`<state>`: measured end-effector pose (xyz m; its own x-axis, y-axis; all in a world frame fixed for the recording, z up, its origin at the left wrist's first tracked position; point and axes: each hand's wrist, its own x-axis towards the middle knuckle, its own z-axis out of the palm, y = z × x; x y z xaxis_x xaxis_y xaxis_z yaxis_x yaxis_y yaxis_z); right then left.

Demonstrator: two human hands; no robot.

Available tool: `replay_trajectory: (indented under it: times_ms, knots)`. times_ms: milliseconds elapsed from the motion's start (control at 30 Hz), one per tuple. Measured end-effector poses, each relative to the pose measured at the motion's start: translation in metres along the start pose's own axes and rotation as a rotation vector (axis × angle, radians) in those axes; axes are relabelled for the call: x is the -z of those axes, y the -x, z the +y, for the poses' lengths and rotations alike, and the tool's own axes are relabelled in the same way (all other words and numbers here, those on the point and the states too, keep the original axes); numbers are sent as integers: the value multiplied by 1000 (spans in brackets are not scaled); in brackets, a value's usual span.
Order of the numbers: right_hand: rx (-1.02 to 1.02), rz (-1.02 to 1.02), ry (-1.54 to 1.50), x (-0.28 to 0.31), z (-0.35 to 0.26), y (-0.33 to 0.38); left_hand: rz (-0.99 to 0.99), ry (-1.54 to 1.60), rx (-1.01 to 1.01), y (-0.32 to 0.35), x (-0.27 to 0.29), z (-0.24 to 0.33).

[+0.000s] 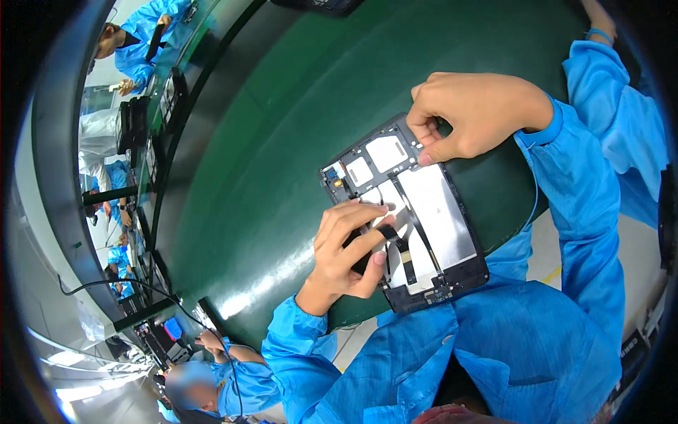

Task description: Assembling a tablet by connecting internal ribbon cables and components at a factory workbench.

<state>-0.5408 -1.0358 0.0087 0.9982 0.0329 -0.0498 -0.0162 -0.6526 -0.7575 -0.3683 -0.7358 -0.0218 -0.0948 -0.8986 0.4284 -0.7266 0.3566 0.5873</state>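
1. Head view: opened tablet chassis (417, 212), back cover off, lying on green conveyor belt (282, 141) near its front edge.
2. Left hand (349, 251) pressed on chassis centre, fingers pinched on black flex cable (399, 244).
3. Right hand (470, 113) curled at chassis top corner, fingertips together, pinching rim.
4. Blue-sleeved co-workers (233, 374) along belt, left & far end.

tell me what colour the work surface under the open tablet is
Dark green, clearest in the head view.
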Motion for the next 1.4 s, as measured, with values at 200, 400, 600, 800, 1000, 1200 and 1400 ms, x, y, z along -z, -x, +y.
replay_trajectory:
  times_ms: [200,400,600,800,1000,1200,1400]
  knots:
    - [-8,-28,50,0,-2,-1,-52,-5,-5,-7,-6,13]
    - [-121,-146,8,5,-5,-3,-80,1,11,-14,-12,25]
    - [-73,-179,-45,9,1,-3,-80,-124,70,-32,-22,32]
    - [-88,-164,-32,7,-3,-4,-107,-169,22,-35,-28,24]
    - [-84,-173,7,7,-4,-5,-101,-218,81,-44,-32,26]
    - [-49,-259,-41,9,4,-4,-19,-306,152,-45,-39,27]
    - [-29,-271,-90,8,6,-2,-43,-385,111,-45,-36,29]
